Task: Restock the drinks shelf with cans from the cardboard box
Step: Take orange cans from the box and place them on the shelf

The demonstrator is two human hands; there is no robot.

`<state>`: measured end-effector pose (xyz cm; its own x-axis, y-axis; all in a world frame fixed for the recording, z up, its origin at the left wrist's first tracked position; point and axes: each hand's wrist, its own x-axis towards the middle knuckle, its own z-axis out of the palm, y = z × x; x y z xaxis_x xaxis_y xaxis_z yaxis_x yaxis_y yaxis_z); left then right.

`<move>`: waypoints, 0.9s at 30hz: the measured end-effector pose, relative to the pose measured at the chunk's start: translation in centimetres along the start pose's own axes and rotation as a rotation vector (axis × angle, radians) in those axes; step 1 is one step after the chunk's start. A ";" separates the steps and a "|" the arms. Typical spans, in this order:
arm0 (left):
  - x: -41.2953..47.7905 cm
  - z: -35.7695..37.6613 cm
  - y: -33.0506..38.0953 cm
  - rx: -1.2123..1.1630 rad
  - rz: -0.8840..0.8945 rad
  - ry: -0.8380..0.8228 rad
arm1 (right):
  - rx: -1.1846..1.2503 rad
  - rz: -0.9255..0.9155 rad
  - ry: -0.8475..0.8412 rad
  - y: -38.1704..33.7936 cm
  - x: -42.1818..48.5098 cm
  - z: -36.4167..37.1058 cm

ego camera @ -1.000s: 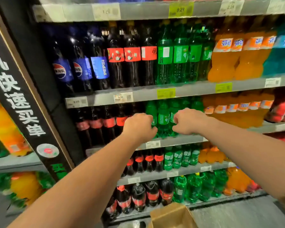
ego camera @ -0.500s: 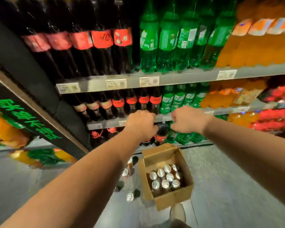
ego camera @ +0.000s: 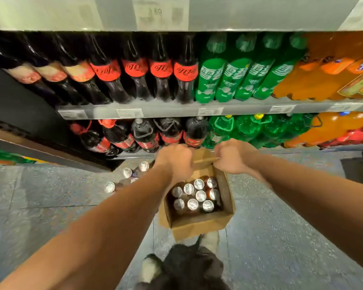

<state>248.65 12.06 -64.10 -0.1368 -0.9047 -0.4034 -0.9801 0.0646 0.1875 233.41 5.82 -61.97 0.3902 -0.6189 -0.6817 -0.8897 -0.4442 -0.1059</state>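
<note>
Brown cardboard box (ego camera: 197,226) upright on the floor at centre, top open, far flap raised. Inside, cans (ego camera: 192,204) standing upright with silver tops showing, clustered toward the 12 o'clock wall, with a bare strip at 6. More upright loose cans (ego camera: 127,172) on the floor at 10 o'clock of the box. Grey shelf (ego camera: 176,110) at 12 o'clock, tiers packed.

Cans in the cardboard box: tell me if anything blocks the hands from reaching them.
Nothing visible does. The cardboard box is open at the top and the cans show bare tops. The left hand and right hand are over its far end, by the raised flap, which covers no cans.
</note>
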 end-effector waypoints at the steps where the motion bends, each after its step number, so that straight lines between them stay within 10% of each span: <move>1: 0.9 1.7 0.0 -0.007 -0.017 -0.011 | -0.008 -0.010 0.011 0.6 1.1 1.6; 16: 11.6 33.2 -2.5 -0.223 -0.064 -0.156 | -0.411 -0.072 -0.084 6.7 20.1 27.2; 27: 13.4 41.3 5.1 -0.019 0.401 0.019 | -0.619 -0.237 -0.071 9.1 25.9 31.8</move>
<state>235.93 17.63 -105.59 -0.5053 -0.8167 -0.2785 -0.8465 0.4066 0.3437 227.84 6.33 -103.61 0.5232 -0.4238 -0.7394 -0.4727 -0.8662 0.1620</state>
